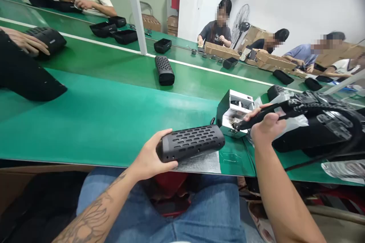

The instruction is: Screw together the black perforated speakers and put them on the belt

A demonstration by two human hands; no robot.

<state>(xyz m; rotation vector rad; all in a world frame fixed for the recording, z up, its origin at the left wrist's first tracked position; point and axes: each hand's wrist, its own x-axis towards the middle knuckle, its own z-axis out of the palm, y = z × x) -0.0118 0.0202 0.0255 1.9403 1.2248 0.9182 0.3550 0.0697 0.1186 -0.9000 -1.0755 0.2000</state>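
Observation:
My left hand [154,155] is closed around the left end of a black slotted housing [196,140], which looks like a speaker case. The case lies tilted at the table's front edge, partly over a grey pad [203,162]. In my right hand [268,127] is a black electric screwdriver [256,118], its cable looping off to the right. The driver's tip points into the front of a small black-and-white screw feeder [235,112]; whether it touches a screw there cannot be made out.
More black housings stand on the green line, one [164,70] straight ahead. Right of the feeder lie several wrapped black parts [319,121]. A co-worker's hand [27,41] rests on a housing [47,41] at left. A white post [135,11] rises mid-line; other people sit opposite.

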